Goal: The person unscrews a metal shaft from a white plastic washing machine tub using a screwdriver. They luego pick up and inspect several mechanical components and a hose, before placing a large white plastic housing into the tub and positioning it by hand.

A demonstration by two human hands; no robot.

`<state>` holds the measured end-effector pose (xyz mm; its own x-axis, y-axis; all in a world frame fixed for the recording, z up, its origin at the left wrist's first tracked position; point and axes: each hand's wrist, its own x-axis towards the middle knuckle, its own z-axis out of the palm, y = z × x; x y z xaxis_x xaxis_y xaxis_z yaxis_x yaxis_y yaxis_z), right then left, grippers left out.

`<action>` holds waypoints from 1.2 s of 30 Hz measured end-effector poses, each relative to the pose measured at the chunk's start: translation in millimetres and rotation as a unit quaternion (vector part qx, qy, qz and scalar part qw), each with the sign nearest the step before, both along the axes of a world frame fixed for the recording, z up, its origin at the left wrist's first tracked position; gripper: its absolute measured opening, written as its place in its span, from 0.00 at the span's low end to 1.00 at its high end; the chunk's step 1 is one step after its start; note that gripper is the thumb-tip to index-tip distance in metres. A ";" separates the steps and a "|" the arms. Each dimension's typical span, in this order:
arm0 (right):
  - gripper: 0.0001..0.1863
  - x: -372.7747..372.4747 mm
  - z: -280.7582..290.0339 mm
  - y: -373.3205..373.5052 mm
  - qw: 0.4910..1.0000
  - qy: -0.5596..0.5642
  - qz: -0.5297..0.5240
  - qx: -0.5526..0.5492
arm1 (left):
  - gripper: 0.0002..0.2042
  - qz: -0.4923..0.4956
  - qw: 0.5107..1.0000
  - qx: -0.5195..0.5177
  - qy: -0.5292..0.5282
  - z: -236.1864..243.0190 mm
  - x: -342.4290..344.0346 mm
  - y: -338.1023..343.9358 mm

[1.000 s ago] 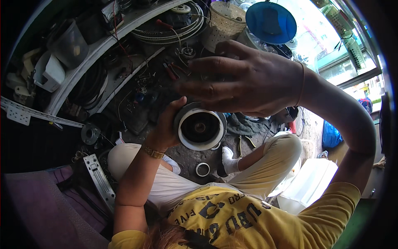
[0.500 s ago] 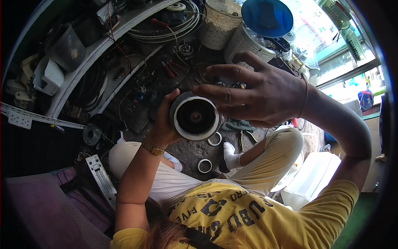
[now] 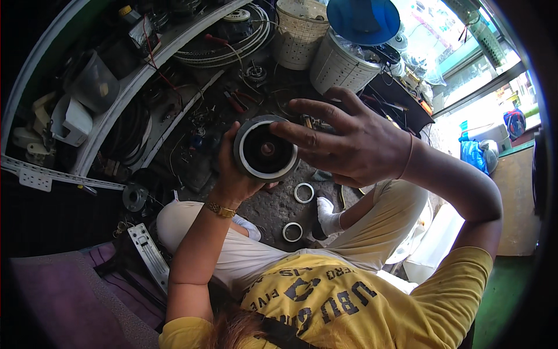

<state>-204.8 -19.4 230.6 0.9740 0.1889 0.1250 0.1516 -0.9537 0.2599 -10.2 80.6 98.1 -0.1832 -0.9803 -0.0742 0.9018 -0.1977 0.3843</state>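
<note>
My left hand (image 3: 231,174), with a gold watch at its wrist, is wrapped round a short cylindrical part (image 3: 244,168). The part's pale ring-shaped rim faces up, around a dark hollow with a brownish round centre. Its exact kind cannot be made out. My right hand (image 3: 363,139) comes over from the right with fingers spread. The index fingertip overlaps the rim's upper right, and lower fingers reach the part's right side. Below it on the floor lie one pale flat ring (image 3: 295,197) and a second pale ring (image 3: 292,240), near my foot.
Red-handled pliers (image 3: 235,103) lie among wires and small parts beyond my hands. Two perforated white bins (image 3: 297,42) stand at the back, under a blue lid (image 3: 354,17). A cluttered shelf (image 3: 96,142) curves along the left. A slotted metal bracket (image 3: 150,256) lies by my left knee.
The cylindrical part has shifted slightly left and up, its opening tilted a little differently. My right index fingertip now overlaps the rim's inner edge. The whole view has turned slightly.
</note>
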 end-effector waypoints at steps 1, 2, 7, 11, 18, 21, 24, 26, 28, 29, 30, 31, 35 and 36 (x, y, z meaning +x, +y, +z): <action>0.17 -2.3 -3.5 1.4 1.000 -0.004 -0.008 0.008 | 0.28 -0.003 1.000 0.000 -0.002 -3.5 -0.5 -1.2; 0.17 -4.7 -5.5 3.2 1.000 -0.006 -0.010 0.007 | 0.28 -0.013 0.999 -0.042 -0.013 -8.3 -0.7 -2.9; 0.20 -16.9 -21.6 15.2 0.992 -0.057 -0.082 0.083 | 0.30 -0.008 0.997 -0.081 -0.017 -6.0 -10.0 -5.6; 0.22 -29.9 -39.4 24.3 0.971 -0.123 -0.137 0.155 | 0.32 0.007 0.998 -0.047 -0.043 5.3 -23.3 -7.7; 0.22 -46.3 -72.3 48.2 0.924 -0.251 -0.217 0.191 | 0.31 0.055 0.994 -0.086 -0.041 -5.3 -46.4 -7.7; 0.23 -52.2 -85.1 61.4 0.908 -0.276 -0.230 0.214 | 0.30 0.177 0.983 0.020 0.054 -1.1 -68.6 -11.0; 0.23 -56.6 -93.8 77.2 0.890 -0.295 -0.241 0.251 | 0.29 0.226 0.965 -0.099 -0.085 -6.0 -86.6 -4.2; 0.23 -61.6 -97.9 86.1 0.875 -0.306 -0.253 0.276 | 0.30 0.254 0.955 -0.099 -0.115 -10.0 -96.8 -5.4; 0.23 -67.6 -105.4 93.7 0.861 -0.329 -0.246 0.299 | 0.31 0.281 0.943 -0.101 -0.144 -10.9 -106.6 -2.1; 0.23 -70.7 -108.3 96.1 0.848 -0.348 -0.237 0.323 | 0.32 0.272 0.949 -0.103 -0.119 -9.3 -110.5 1.4; 0.24 -74.9 -110.0 98.5 0.843 -0.352 -0.220 0.342 | 0.33 0.262 0.955 -0.106 -0.093 -7.6 -114.0 4.4; 0.24 -81.8 -109.4 99.0 0.841 -0.358 -0.218 0.341 | 0.33 0.261 0.954 -0.110 -0.099 -7.8 -116.8 6.0; 0.23 -112.4 -109.1 92.1 0.760 -0.434 -0.202 0.439 | 0.35 0.166 0.978 -0.127 0.000 -2.3 -131.7 19.2; 0.22 -117.8 -108.2 89.1 0.773 -0.441 -0.223 0.399 | 0.32 0.162 0.982 -0.100 -0.006 5.2 -139.5 23.5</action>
